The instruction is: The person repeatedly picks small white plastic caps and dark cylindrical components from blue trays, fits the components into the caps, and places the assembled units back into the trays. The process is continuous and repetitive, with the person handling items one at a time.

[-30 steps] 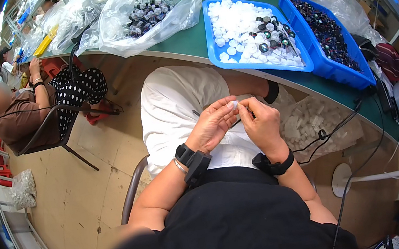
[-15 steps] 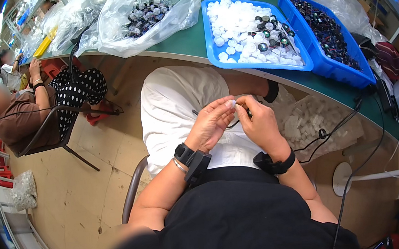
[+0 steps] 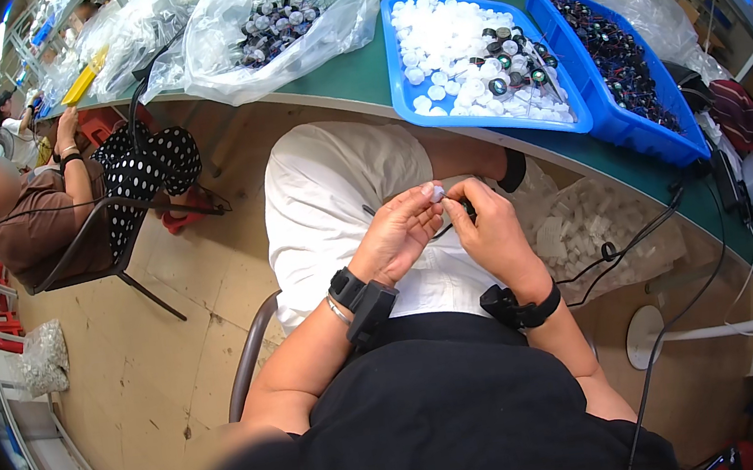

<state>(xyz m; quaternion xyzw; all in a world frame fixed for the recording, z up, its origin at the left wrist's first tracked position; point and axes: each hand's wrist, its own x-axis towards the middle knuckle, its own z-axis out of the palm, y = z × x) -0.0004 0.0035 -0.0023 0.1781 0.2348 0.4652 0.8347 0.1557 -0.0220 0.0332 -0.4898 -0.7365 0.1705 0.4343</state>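
Observation:
Above my lap, my left hand (image 3: 402, 232) pinches a small whitish translucent cap (image 3: 437, 194) between thumb and fingertips. Close beside it, my right hand (image 3: 492, 230) is closed, with a small dark part (image 3: 469, 209), partly hidden, showing between its fingers. The two hands' fingertips nearly meet at the cap; I cannot tell whether the dark part touches it. Ahead on the table stands a blue tray (image 3: 398, 91) of white caps, with several dark round wired parts (image 3: 506, 61) lying among them.
A deeper blue bin (image 3: 665, 132) of dark wired parts adjoins the tray. On the green table (image 3: 348, 83), a clear bag (image 3: 216, 76) holds capped parts. Cables (image 3: 618, 252) hang at right near a white fan stand (image 3: 645, 338). A seated person (image 3: 45, 215) is at left.
The cap now shows more clearly at my left fingertips, and my right fingers have shifted slightly off it. The seated person's hand has moved a little.

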